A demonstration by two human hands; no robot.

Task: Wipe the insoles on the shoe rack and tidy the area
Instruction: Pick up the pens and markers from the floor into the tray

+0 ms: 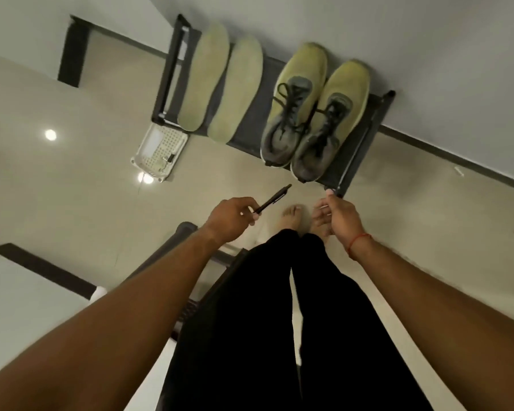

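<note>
Two pale yellow-green insoles [220,81] lie side by side on the left half of a low black shoe rack [254,129] against the wall. A pair of yellow and grey laced shoes [315,114] stands on the rack's right half. My left hand [230,218] holds a black pen [272,200] above the floor in front of the rack, its tip pointing toward the shoes. My right hand [339,218] hangs near the rack's front right corner, fingers loosely bent and holding nothing.
A white perforated basket [161,151] sits on the tiled floor just left of the rack, with a small dark object in it. A dark piece of furniture [187,292] stands behind my left leg. My bare feet [293,215] stand close in front of the rack.
</note>
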